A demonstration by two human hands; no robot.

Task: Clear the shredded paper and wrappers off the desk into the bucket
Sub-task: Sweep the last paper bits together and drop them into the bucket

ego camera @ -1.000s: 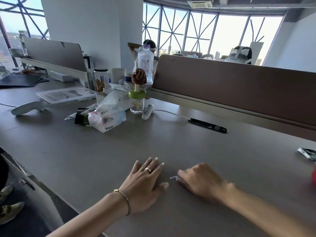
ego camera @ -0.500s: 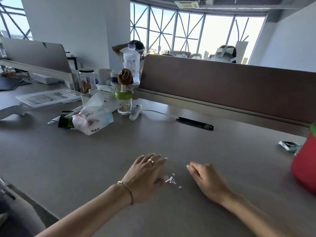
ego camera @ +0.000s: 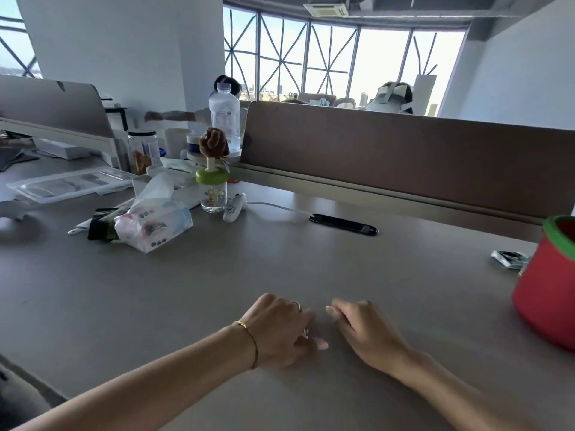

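Head view: our hands rest curled on the flat grey surface (ego camera: 186, 290).
Left hand (ego camera: 280, 331) and right hand (ego camera: 364, 331) lie close together; contents not discernible. Red green-rimmed bucket (ego camera: 550, 284) at right.

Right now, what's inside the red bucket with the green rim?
Only the red bucket with the green rim shows a sliver of dark red inner wall; its bottom and contents are hidden by its near wall and the frame edge.

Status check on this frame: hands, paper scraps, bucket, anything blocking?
Left hand curled on desk, a white scrap at its fingers. Right hand beside it, grip unclear. Red bucket at right edge; wrapper beside it. Path to bucket clear.
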